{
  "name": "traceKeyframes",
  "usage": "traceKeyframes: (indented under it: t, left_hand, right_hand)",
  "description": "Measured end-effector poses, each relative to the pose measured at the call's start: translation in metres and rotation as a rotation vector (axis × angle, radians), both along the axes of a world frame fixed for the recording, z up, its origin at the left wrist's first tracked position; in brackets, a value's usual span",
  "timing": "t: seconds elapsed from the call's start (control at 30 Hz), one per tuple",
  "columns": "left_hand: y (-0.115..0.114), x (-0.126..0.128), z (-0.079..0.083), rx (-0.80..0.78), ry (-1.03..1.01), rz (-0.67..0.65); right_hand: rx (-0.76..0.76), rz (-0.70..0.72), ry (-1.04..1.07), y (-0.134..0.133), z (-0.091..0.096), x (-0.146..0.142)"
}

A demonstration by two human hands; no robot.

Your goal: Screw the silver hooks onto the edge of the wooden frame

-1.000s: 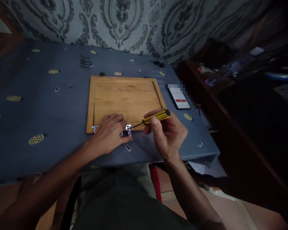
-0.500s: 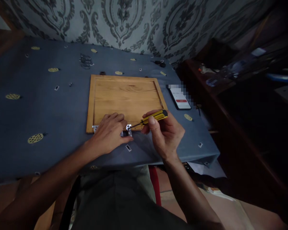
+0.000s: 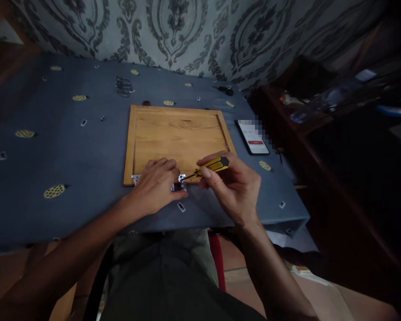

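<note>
Metal fitting at the panel's near edge, screwdriver tip upon it, two hands attending

Head view, principal items. One metal fitting (image 3: 182, 178), bright, probably a hinge, at the near edge of the wooden panel (image 3: 183, 138), just below the centre of the frame. One yellow-and-black screwdriver (image 3: 214, 166), held in my right hand (image 3: 240, 187) between thumb and fingers. Its long axis runs from upper right at the handle to lower left at the tip, low and slanting, not upright; the tip meets the fitting, or very nearly: too small to tell whether it sits in a screw head. The fitting lies to the lower left of my right hand, a shaft's length off. My left hand (image 3: 157, 185) is the nearer, curled narrow over the panel's edge, thumb and index finger about the fitting; whether they pinch or merely steady it, I cannot tell. A second metal piece (image 3: 135, 179) shows at the lower left corner, partly under that hand.

Surroundings. Blue tablecloth (image 3: 87, 169); phone (image 3: 255, 145), right of the panel; small metal bits (image 3: 103, 118), left of it; a metal cluster (image 3: 123, 87), upper left of centre.

Differences from the earlier frame. The whole view sits slightly further right; against the panel, the handle end is lower and further left, and my right thumb with it. My left hand keeps its place on the panel.
</note>
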State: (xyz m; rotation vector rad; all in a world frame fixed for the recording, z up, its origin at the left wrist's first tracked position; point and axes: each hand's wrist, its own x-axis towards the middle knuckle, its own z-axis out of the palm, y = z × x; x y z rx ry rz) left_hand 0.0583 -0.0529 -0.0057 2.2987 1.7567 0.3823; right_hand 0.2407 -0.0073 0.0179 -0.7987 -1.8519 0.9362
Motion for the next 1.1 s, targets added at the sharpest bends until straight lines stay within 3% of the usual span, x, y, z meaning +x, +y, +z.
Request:
traceKeyframes:
  t: [0.3, 0.63, 0.87, 1.1]
  left_hand:
    - [0.000, -0.001, 0.000, -0.006, -0.006, -0.013]
    - [-0.002, -0.001, -0.002, -0.033, -0.034, -0.017]
    - [-0.001, -0.001, 0.000, -0.038, -0.018, -0.011]
    - [-0.002, -0.001, 0.003, -0.051, -0.011, -0.003]
  right_hand:
    - [-0.078, 0.129, 0.022, 0.000, 0.005, 0.010]
    - [-0.016, -0.001, 0.009, -0.001, 0.008, 0.004]
    - [-0.109, -0.023, 0.120, -0.004, 0.004, 0.002]
    - [-0.038, 0.137, 0.068, -0.006, 0.001, 0.019]
